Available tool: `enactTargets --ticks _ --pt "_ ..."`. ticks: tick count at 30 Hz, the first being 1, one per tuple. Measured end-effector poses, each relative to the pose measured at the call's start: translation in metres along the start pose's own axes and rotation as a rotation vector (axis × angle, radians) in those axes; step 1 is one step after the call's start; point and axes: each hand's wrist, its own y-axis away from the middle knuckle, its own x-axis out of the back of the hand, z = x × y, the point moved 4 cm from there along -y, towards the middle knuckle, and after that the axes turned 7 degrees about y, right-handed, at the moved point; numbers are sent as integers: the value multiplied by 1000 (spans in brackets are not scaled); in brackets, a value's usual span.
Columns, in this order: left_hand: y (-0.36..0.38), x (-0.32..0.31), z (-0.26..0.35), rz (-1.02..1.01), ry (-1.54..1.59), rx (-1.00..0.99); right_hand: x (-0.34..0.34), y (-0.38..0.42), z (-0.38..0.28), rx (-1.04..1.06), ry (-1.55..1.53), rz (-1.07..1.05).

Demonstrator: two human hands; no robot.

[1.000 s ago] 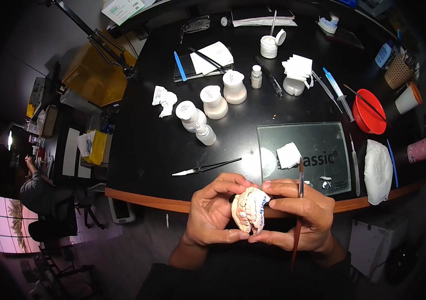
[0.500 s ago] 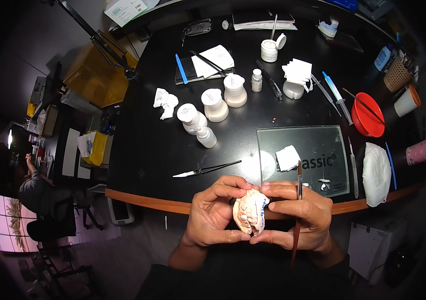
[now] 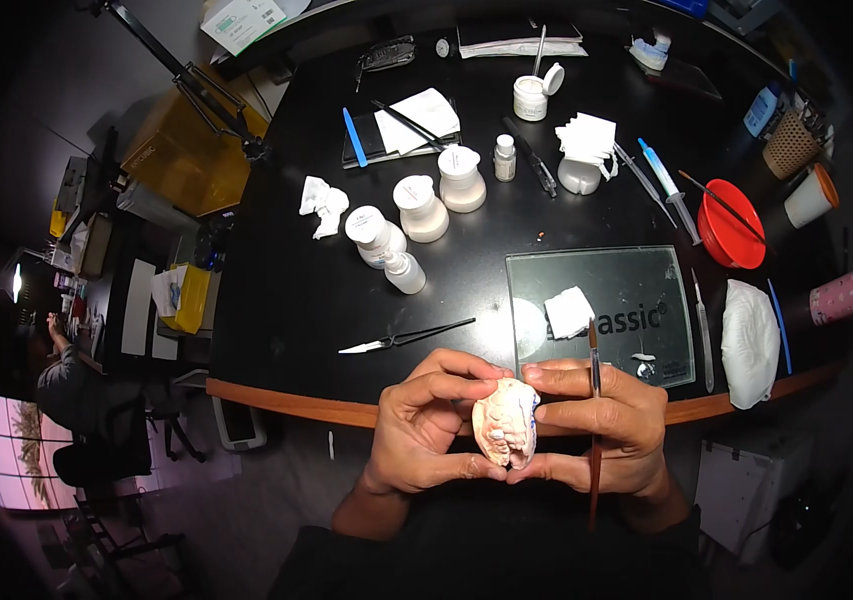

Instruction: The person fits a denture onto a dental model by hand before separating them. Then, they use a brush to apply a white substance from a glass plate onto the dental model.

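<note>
In front of the table's edge, both hands hold a pale plaster dental cast (image 3: 503, 428), with moulded teeth facing up and blue marks along its right side. My left hand (image 3: 419, 425) grips its left side, thumb below and fingertips on top. From the right, my right hand (image 3: 612, 428) presses it with the fingertips and thumb. A thin brush (image 3: 595, 352) with a reddish-brown handle is also held upright among the right-hand fingers, its tip pointing at the table. Beyond the hands lies a glass slab (image 3: 602, 270) with a folded white tissue (image 3: 570, 312) on it.
Several white jars (image 3: 421, 212) and a dropper bottle (image 3: 405, 272) stand left of the slab. Black-handled tweezers (image 3: 407, 338) lie nearer. To the right are a red bowl (image 3: 732, 235), a syringe (image 3: 669, 190) and a white cloth roll (image 3: 751, 345). Another person (image 3: 67, 375) sits far left.
The cast has been turned in my hands, so its blue writing is now mostly out of sight. The brush stays in my right hand. My view has shifted slightly.
</note>
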Motion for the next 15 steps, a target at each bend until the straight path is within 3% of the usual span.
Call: enactTargets --ticks 15 --pt "0 -2 -1 43 -40 30 3 -1 -1 -11 74 0"
